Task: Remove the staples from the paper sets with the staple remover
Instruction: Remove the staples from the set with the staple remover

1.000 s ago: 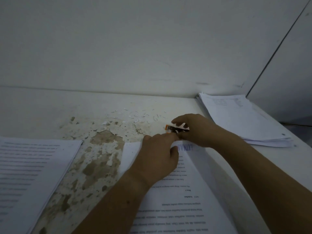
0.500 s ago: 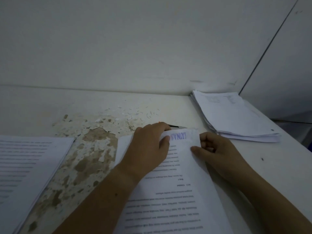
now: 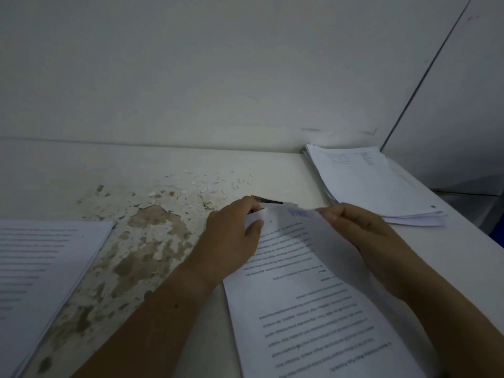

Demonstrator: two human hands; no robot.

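Paper set (image 3: 313, 309) far edge pinched by left grip (image 3: 231, 236) and right grip (image 3: 362, 233)

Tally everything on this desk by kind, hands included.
Paper stacks: 3 (left stack, middle paper set, right stack)
Staple remover: 1
Hands: 2 (left hand, right hand)
Loose staples and scraps: too small to count
Total: 6

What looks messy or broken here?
The table has its white coating peeled off in the middle, leaving brown patches. White flakes and loose staples lie scattered near the wall.
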